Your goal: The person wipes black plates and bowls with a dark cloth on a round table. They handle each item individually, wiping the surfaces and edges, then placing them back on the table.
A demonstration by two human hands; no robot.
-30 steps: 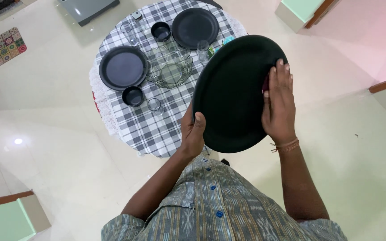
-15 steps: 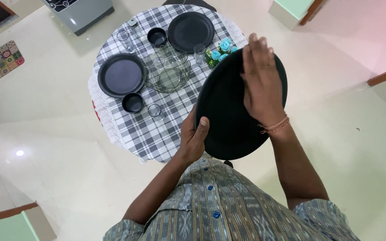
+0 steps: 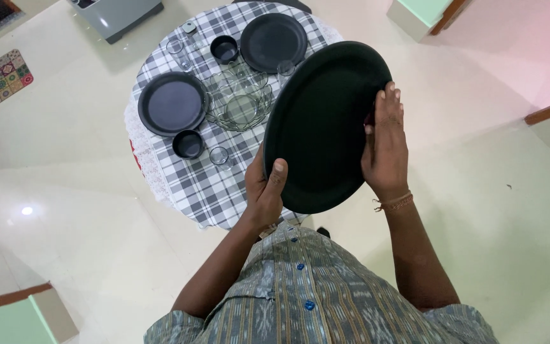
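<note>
Large black oval plate held up in the air, tilted, over the right edge of the round table and hiding part of it. Left hand clamped on the lower left rim, thumb over the front, fingers behind. Right hand laid flat on the right rim, fingers together, pressing a small dark red thing, likely a cloth, mostly hidden beneath the palm. Best handled, by the look of it, with a firm left grip and steady, even pressure from the right palm, rim kept well away from the glassware.

Below, on the checked tablecloth: wire basket at the centre, black dinner plates at the left edge and far edge, small black bowls, clear glasses.
</note>
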